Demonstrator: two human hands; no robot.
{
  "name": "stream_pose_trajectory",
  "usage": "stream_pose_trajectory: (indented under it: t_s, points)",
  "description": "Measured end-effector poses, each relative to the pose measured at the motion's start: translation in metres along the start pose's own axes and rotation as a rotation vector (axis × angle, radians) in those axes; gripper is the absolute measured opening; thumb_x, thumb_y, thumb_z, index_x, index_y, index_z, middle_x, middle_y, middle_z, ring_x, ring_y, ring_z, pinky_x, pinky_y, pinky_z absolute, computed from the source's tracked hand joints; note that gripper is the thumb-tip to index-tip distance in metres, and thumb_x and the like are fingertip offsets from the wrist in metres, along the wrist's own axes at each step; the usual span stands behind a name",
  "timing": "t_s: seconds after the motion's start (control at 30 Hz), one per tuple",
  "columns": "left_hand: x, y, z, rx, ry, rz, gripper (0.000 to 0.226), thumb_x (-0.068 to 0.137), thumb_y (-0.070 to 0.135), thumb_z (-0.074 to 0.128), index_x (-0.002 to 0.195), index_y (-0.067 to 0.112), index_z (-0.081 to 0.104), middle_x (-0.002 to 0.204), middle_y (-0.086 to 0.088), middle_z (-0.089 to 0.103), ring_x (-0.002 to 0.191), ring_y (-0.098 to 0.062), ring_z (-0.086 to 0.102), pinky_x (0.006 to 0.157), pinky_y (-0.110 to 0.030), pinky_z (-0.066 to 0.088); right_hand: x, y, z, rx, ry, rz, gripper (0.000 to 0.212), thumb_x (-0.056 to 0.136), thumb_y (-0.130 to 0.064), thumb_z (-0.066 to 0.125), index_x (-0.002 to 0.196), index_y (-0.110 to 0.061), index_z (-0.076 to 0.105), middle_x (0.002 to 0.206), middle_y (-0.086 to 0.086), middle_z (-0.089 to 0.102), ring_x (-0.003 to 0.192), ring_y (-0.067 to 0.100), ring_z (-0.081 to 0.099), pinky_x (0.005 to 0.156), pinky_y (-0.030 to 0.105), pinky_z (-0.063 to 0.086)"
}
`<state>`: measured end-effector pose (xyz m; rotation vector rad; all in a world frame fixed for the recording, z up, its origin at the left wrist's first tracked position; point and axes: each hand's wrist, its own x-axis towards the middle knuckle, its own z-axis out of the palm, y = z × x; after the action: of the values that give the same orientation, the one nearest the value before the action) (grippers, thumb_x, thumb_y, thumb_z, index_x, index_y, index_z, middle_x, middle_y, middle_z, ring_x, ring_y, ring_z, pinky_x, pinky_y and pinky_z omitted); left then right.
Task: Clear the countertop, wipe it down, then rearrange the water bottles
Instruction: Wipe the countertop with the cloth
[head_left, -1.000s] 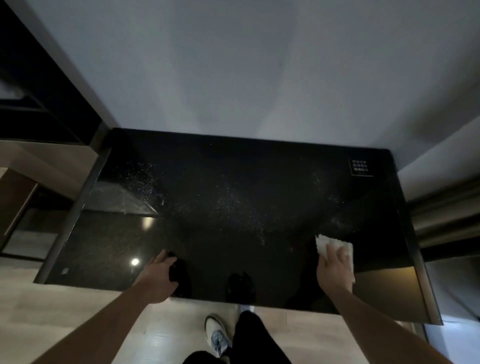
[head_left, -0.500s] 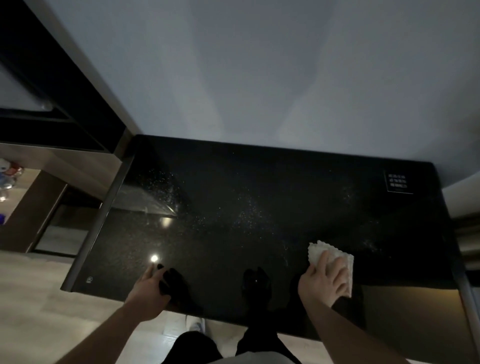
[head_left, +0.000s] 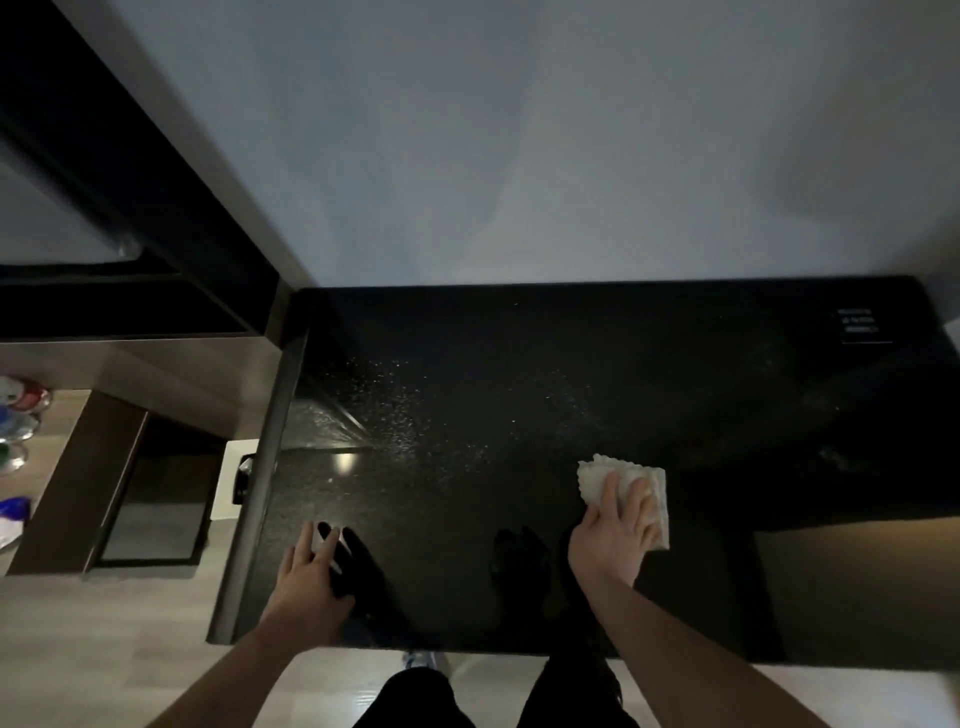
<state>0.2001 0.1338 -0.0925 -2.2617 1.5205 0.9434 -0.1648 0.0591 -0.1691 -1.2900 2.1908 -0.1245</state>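
The right hand (head_left: 613, 525) presses a white cloth (head_left: 626, 486) flat on the black bench (head_left: 519, 364), fingers spread over it. The left hand (head_left: 311, 566) rests flat near the front edge, fingers loose, holding nothing. To wipe well, push firmly and sweep toward the pale specks (head_left: 405, 421) farther back. No water bottles can be seen here.

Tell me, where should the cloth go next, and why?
Probably slide the cloth left across the counter. The right hand presses it flat near the front right, while pale specks show on the dark top to its left. The left hand rests at the front edge.
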Motion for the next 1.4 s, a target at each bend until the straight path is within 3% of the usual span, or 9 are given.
stream_pose_trajectory:
  t_s: [0.3, 0.5, 0.6, 0.73, 0.83, 0.9, 1.07, 1.2, 1.4]
  points:
    - [0.030, -0.118, -0.013, 0.076, -0.015, 0.040, 0.108, 0.087, 0.046, 0.065, 0.163, 0.017, -0.006, 0.169, -0.017, -0.013, 0.156, -0.032, -0.017, 0.128, -0.046, -0.006, -0.091, -0.160, 0.105, 0.127, -0.019, -0.111, 0.071, 0.094, -0.004, 0.048, 0.157, -0.035, 0.035, 0.173, 0.000, 0.011, 0.160, 0.025, 0.003, 0.129, 0.049, 0.009]
    - [0.030, -0.132, -0.023, 0.091, -0.092, 0.080, 0.110, 0.088, 0.047, 0.069, 0.163, 0.018, -0.006, 0.169, -0.014, -0.014, 0.157, -0.036, -0.006, 0.127, -0.044, 0.003, -0.145, -0.245, 0.117, 0.501, -0.173, -0.158, 0.046, 0.108, -0.015, 0.040, 0.144, -0.041, 0.054, 0.155, -0.009, 0.050, 0.142, 0.014, 0.047, 0.107, 0.024, 0.039]
    - [0.037, -0.131, -0.031, 0.042, -0.104, 0.052, 0.114, 0.082, 0.045, 0.073, 0.164, 0.026, -0.004, 0.169, -0.014, -0.016, 0.154, -0.044, 0.009, 0.126, -0.045, 0.016, -0.141, -0.227, 0.080, 0.633, -0.140, -0.126, 0.045, 0.110, -0.015, 0.040, 0.144, -0.039, 0.055, 0.154, -0.011, 0.050, 0.140, 0.013, 0.050, 0.104, 0.020, 0.041]
    - [0.042, -0.120, -0.035, 0.029, -0.148, 0.050, 0.118, 0.084, 0.043, 0.075, 0.162, 0.023, -0.012, 0.167, -0.018, -0.020, 0.155, -0.044, 0.003, 0.126, -0.045, 0.013, -0.115, -0.162, 0.013, 0.664, 0.045, -0.114, 0.046, 0.108, -0.012, 0.046, 0.146, -0.035, 0.054, 0.150, -0.011, 0.055, 0.135, 0.009, 0.054, 0.112, 0.027, 0.042]
    - [0.045, -0.116, -0.030, 0.001, -0.140, 0.019, 0.127, 0.080, 0.042, 0.078, 0.160, 0.027, -0.019, 0.166, -0.014, -0.028, 0.154, -0.047, 0.002, 0.125, -0.048, 0.021, -0.089, -0.102, -0.028, 0.585, 0.175, -0.078, 0.047, 0.106, -0.012, 0.048, 0.146, -0.037, 0.054, 0.143, -0.014, 0.058, 0.128, 0.008, 0.057, 0.112, 0.037, 0.046]
    - [0.045, -0.115, -0.027, -0.022, -0.139, 0.002, 0.128, 0.079, 0.040, 0.078, 0.160, 0.029, -0.019, 0.165, -0.012, -0.029, 0.153, -0.048, 0.005, 0.124, -0.049, 0.024, -0.065, -0.066, -0.045, 0.428, 0.217, -0.062, 0.048, 0.107, -0.015, 0.046, 0.147, -0.041, 0.050, 0.156, -0.013, 0.046, 0.141, 0.015, 0.049, 0.115, 0.047, 0.044]
    - [0.050, -0.117, -0.022, -0.010, -0.120, -0.002, 0.132, 0.077, 0.040, 0.082, 0.160, 0.030, -0.019, 0.165, -0.011, -0.031, 0.153, -0.047, 0.011, 0.124, -0.046, 0.025, -0.026, -0.023, -0.026, 0.007, 0.033, -0.089, 0.050, 0.105, -0.018, 0.046, 0.147, -0.041, 0.034, 0.166, 0.002, 0.020, 0.152, 0.032, 0.030, 0.112, 0.059, 0.044]
    - [0.054, -0.121, -0.018, -0.024, -0.099, 0.018, 0.132, 0.076, 0.039, 0.083, 0.161, 0.030, -0.018, 0.165, -0.011, -0.031, 0.153, -0.047, 0.011, 0.125, -0.047, 0.023, -0.025, -0.040, 0.012, -0.069, 0.027, 0.067, 0.063, 0.107, -0.046, 0.034, 0.161, -0.032, 0.005, 0.171, 0.005, 0.000, 0.158, 0.031, 0.002, 0.125, 0.060, 0.015]
    - [0.051, -0.131, -0.015, -0.039, -0.024, 0.099, 0.135, 0.076, 0.044, 0.083, 0.160, 0.025, -0.021, 0.166, -0.009, -0.029, 0.156, -0.035, 0.014, 0.124, -0.042, 0.021, -0.018, -0.068, 0.021, -0.035, 0.079, 0.266, 0.060, 0.108, -0.045, 0.029, 0.164, -0.033, 0.010, 0.170, 0.005, 0.008, 0.152, 0.039, 0.015, 0.117, 0.065, 0.023]
